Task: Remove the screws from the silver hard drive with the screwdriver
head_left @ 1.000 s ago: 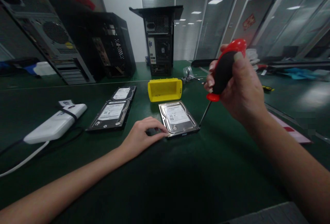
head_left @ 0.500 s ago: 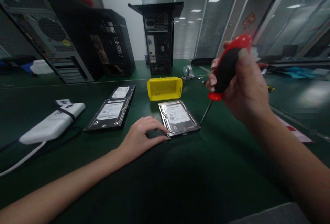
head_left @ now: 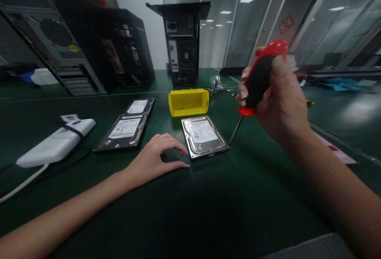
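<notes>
A hard drive (head_left: 205,136) lies label up on the green table in front of me. My right hand (head_left: 278,96) is wrapped round the red and black handle of a screwdriver (head_left: 262,78). The shaft slants down to the drive's near right corner, and its tip is at or right beside that corner. My left hand (head_left: 160,153) rests on the table at the drive's left, thumb and forefinger apart in a curve, just clear of the near left corner. Two more hard drives (head_left: 123,128) lie end to end farther left. Behind the near drive stands a yellow plastic bin (head_left: 189,102).
Computer cases stand at the back: a black tower (head_left: 184,48) in the middle, another black case (head_left: 137,48) and a grey case (head_left: 59,40) at left. A white power strip (head_left: 56,143) with cable lies left. A small clear plastic item (head_left: 216,82) sits behind the bin.
My left hand has let go of the drive's near left corner and drawn slightly left, its finger and thumb parting. The screwdriver stays at the right corner. The whole view has shifted a little.
</notes>
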Demonstrator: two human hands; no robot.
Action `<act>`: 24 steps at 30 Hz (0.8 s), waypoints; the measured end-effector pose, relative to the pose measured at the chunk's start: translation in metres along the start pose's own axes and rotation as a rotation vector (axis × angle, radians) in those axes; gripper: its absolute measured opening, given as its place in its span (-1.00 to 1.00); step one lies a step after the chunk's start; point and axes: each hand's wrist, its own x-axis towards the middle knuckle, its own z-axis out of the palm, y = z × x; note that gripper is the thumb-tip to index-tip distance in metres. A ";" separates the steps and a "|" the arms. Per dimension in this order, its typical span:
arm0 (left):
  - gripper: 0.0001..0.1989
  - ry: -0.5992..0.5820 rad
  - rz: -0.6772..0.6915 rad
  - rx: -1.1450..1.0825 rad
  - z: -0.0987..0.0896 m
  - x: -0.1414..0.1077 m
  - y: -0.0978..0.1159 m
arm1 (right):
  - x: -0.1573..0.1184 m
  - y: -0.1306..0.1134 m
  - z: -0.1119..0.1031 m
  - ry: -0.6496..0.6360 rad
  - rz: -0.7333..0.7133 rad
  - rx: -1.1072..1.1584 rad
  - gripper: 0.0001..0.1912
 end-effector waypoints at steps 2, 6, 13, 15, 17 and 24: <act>-0.81 -0.020 0.008 0.020 -0.009 -0.002 -0.006 | 0.000 0.001 -0.001 -0.013 -0.007 0.013 -0.67; -0.83 -0.081 0.084 0.120 -0.013 -0.004 -0.012 | 0.000 0.001 -0.002 -0.012 0.012 0.011 -0.65; -0.79 -0.048 0.171 0.212 -0.001 -0.006 -0.005 | 0.000 -0.001 0.001 0.026 0.035 0.042 -0.58; -0.80 -0.011 0.138 0.205 -0.001 -0.007 -0.007 | 0.000 -0.001 0.001 0.033 0.034 0.048 -0.58; -0.81 -0.002 0.098 0.192 -0.001 -0.007 -0.010 | 0.000 0.000 0.001 0.033 0.024 0.052 -0.60; -0.84 -0.088 0.087 0.084 -0.005 -0.005 -0.011 | 0.000 0.001 -0.004 -0.020 0.018 -0.006 -0.61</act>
